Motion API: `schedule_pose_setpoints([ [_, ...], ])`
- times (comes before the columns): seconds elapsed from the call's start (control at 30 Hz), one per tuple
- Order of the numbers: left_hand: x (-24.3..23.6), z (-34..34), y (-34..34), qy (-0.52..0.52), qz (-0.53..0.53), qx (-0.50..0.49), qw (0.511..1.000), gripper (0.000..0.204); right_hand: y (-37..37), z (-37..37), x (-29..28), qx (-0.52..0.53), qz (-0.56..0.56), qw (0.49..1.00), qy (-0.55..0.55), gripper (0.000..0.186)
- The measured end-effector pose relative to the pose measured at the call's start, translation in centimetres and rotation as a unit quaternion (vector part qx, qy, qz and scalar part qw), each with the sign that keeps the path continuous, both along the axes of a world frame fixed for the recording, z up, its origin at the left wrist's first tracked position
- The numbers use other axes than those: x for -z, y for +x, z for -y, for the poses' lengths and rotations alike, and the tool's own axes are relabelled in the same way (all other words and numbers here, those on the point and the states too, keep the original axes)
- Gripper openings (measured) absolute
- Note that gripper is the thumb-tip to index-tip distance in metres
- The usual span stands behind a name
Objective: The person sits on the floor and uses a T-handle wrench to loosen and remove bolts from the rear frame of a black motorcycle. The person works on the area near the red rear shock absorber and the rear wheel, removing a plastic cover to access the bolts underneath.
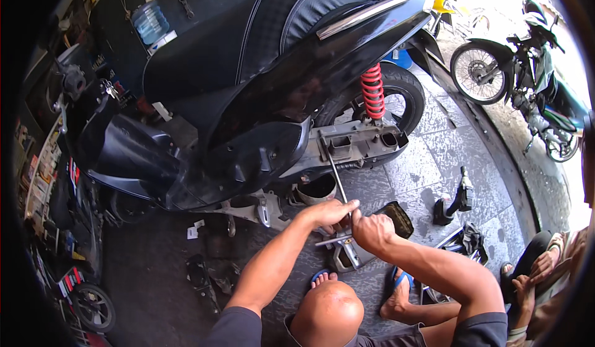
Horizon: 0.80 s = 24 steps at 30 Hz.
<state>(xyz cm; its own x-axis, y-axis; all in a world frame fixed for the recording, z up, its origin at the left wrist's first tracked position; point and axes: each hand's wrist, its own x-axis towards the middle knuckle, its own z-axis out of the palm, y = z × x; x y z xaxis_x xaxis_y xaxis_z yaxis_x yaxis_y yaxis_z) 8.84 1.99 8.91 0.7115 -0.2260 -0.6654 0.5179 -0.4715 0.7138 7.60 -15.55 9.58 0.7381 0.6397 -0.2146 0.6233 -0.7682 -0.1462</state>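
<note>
The workshop floor [412, 161] is of grey tiles, and the daylight enters at two o'clock. I count one black scooter [260, 93], one red spring [373, 93] and one power tool [463, 197], near three o'clock from the hands. Left hand [328, 213] and right hand [374, 232] curl closed around one steel rod [338, 176], pointing to eleven o'clock.

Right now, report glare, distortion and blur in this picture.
Head view: daylight nearly whites out the background behind the parked motorcycle; head view: grey floor tiles glare; head view: fisheye curves the floor edging; head view: the T-handle wrench shows little blur.
</note>
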Motion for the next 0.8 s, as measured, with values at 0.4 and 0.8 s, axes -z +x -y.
schedule_pose_setpoints([
  [0.4,5.6,0.1,-8.5,0.077,0.428,0.007,0.901,0.03,-0.3,2.1,-5.7,0.124,-0.175,0.938,0.271,0.037],
  [0.8,0.6,-0.6,-9.1,0.181,0.345,0.017,0.921,0.034,1.3,1.6,6.2,0.428,-0.429,0.272,0.747,0.027],
])
